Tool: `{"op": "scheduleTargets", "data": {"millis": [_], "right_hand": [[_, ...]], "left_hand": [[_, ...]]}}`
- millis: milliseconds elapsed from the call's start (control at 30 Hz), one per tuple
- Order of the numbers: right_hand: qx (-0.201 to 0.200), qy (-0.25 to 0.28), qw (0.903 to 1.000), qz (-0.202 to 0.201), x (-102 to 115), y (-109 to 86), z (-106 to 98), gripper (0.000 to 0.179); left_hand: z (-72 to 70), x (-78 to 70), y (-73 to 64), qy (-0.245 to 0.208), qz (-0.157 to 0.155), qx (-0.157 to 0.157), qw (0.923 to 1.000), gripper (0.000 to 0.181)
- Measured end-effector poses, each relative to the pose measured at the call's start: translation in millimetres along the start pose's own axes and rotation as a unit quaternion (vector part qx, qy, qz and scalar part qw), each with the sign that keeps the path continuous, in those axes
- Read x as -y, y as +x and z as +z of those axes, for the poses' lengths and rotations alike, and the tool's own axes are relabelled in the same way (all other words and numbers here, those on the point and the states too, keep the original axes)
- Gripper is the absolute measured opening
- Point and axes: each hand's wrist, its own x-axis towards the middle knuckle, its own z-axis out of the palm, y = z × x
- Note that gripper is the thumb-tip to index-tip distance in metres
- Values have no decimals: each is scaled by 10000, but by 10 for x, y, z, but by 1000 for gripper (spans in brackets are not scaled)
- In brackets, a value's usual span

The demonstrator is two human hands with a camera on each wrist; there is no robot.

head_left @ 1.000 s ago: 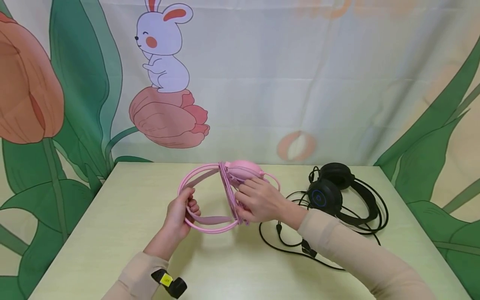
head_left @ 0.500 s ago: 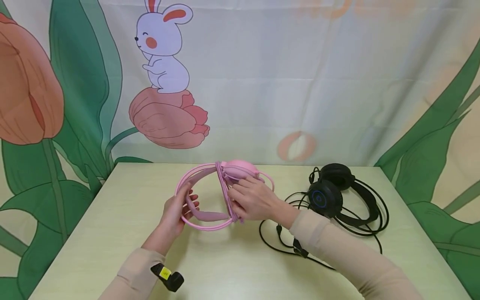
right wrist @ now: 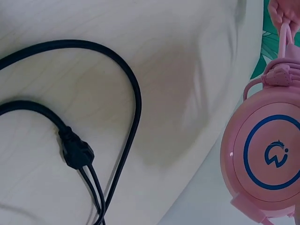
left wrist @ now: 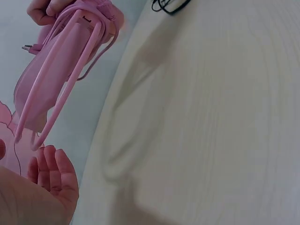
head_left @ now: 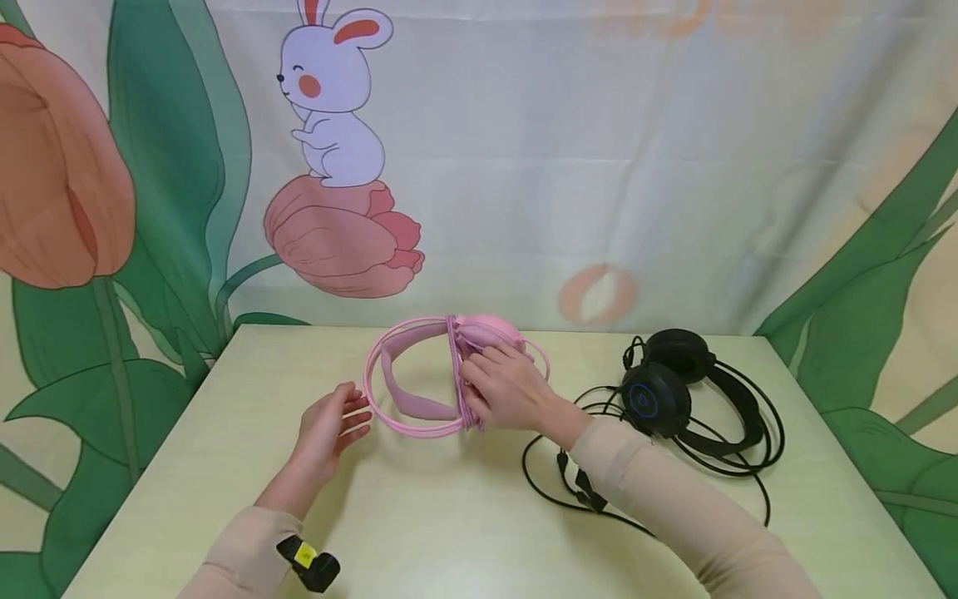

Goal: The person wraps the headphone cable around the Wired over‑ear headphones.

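Observation:
My right hand (head_left: pixel 507 389) grips the pink headphones (head_left: pixel 422 408) at the ear-cup end, holding them raised over the table. Their pink cable (head_left: pixel 456 358) is wound round the band beside the cups, and a small plug (left wrist: pixel 33 48) sticks out in the left wrist view. One round ear cup (right wrist: pixel 239 154) with a blue ring and logo faces the right wrist camera. To the left of the headband, my left hand (head_left: pixel 329 428) is spread with loose fingers and holds nothing. Its fingertips are close to the bend of the band.
Black headphones (head_left: pixel 659 399) lie on the right of the pale table (head_left: pixel 419 532), their black cable (head_left: pixel 542 491) looping toward the front under my right forearm. A printed cloth (head_left: pixel 509 166) hangs behind the table's far edge. A small black camera (head_left: pixel 310 566) sits on my left wrist.
My left hand has let go of the headband and moved left and slightly down, its fingers opening. My right hand keeps its grip on the pink headphones, which have tilted slightly.

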Motion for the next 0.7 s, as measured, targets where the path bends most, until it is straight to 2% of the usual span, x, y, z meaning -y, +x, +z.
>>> {"op": "scheduleTargets", "data": {"millis": [300,400,567,633,700], "right_hand": [[2,18,9997,226,-2,-11,134,13],[27,-57,9995,294,7,-6,178,12],[249,-177,9984,481,14,2,260,12],[348,-187,9976,565,15,3,285,13],[403,-233,9970,625,18,1,312,13]], "left_hand": [[-145,91,20,411,237,-175,9987,36],[-222,200,99,472,435,-108,9979,33],[-274,262,123,1004,549,-194,9932,27],[-247,213,66,1291,484,-289,9900,27],[-256,208,58,1384,493,-279,9887,26]]}}
